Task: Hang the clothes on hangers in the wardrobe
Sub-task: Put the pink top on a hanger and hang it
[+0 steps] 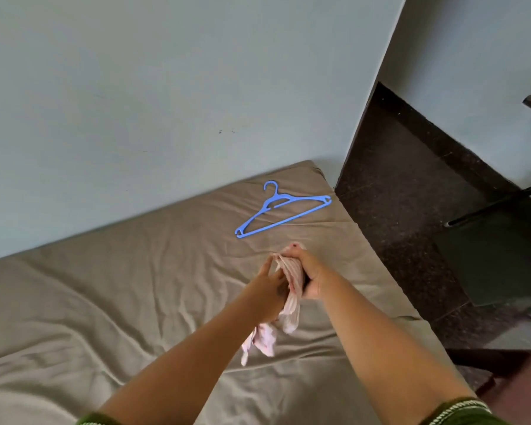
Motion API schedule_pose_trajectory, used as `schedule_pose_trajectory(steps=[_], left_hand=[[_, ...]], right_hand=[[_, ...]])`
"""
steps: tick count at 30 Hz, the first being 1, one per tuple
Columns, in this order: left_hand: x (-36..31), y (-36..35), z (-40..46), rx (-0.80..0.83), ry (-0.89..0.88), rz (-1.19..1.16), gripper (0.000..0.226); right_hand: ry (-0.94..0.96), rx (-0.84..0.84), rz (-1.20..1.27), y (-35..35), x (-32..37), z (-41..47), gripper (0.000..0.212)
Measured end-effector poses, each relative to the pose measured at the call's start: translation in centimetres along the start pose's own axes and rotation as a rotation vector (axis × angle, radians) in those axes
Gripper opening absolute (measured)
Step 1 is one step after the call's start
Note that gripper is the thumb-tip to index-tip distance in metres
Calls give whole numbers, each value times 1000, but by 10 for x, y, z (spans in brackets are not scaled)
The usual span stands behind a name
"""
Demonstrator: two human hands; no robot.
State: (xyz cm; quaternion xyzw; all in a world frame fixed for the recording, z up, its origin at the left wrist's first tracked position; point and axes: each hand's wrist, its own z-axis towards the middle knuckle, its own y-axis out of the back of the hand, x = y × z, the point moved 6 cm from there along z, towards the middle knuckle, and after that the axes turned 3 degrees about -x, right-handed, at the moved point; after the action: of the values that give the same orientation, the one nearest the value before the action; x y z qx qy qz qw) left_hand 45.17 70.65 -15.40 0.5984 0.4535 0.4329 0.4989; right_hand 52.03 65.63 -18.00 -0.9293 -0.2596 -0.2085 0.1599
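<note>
Risk as I judge it: garment (290,273), bunched in right hand (311,277) and pinched by left hand (272,279), may snag when threading hanger (281,208) lying near the bed's (105,302) far corner.

Ahead of my hands, the wrinkled taupe-sheeted bed (135,302) lies open to my left and toward the pale blue-grey wall (166,87) that closes off its far side. Only the blue plastic hanger (281,208) lies in the way. To my right, dark speckled floor (405,185) runs past the bed's edge.
</note>
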Motion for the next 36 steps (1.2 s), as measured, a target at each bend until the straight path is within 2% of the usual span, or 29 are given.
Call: schedule_pose_trajectory(steps=[1, 2, 3, 4, 5, 6, 7, 9, 11, 13, 16, 19, 22, 24, 27, 29, 32, 33, 36], left_hand=[[-1, -11, 1, -46, -57, -26, 68], [6, -23, 3, -79, -81, -155, 66], [19, -32, 4, -163, -30, -350, 62], [38, -39, 6, -212, 119, -620, 59], [62, -44, 8, -282, 337, -879, 58], [89, -54, 9, -370, 585, -1043, 52], [115, -72, 14, -395, 802, -1110, 44], [153, -114, 27, -171, 1115, -989, 32], [185, -155, 52, -25, 1215, -883, 36], [208, -192, 79, -6, 1237, -842, 44], [228, -234, 119, 15, 1178, -643, 57], [239, -274, 139, 52, 1202, -573, 70], [247, -301, 146, 75, 1237, -543, 63], [247, -302, 148, 24, 1168, -652, 48], [228, -270, 130, -107, 1045, -795, 25], [215, -232, 99, -222, 1059, -829, 22], [193, -168, 43, -305, 1096, -905, 22], [186, -144, 24, -337, 1109, -910, 22], [160, -66, -24, -459, 1094, -733, 25]], right_hand=[[18, -48, 62, 5, -1, 11, 21], [52, -86, 149, 12, -1, 25, 21], [91, -104, 244, 17, 0, 34, 20], [123, -99, 326, 20, 2, 43, 19], [141, -94, 380, 24, 3, 51, 19], [147, -82, 425, 27, 4, 61, 20], [142, -71, 453, 30, 4, 72, 23], [137, -33, 490, 37, 5, 95, 35], [156, 23, 583, 43, 8, 115, 38], [202, 56, 693, 50, 12, 135, 29], [281, 93, 810, 67, 17, 173, 49], [337, 105, 846, 82, 20, 204, 52], [345, 66, 832, 91, 13, 221, 60], [321, 31, 831, 92, 6, 221, 57], [315, -29, 879, 86, 7, 193, 48], [341, -86, 894, 78, 12, 156, 37], [388, -92, 916, 51, 22, 82, 41], [396, -79, 933, 37, 26, 55, 40], [443, -88, 927, -4, 35, -9, 28]])
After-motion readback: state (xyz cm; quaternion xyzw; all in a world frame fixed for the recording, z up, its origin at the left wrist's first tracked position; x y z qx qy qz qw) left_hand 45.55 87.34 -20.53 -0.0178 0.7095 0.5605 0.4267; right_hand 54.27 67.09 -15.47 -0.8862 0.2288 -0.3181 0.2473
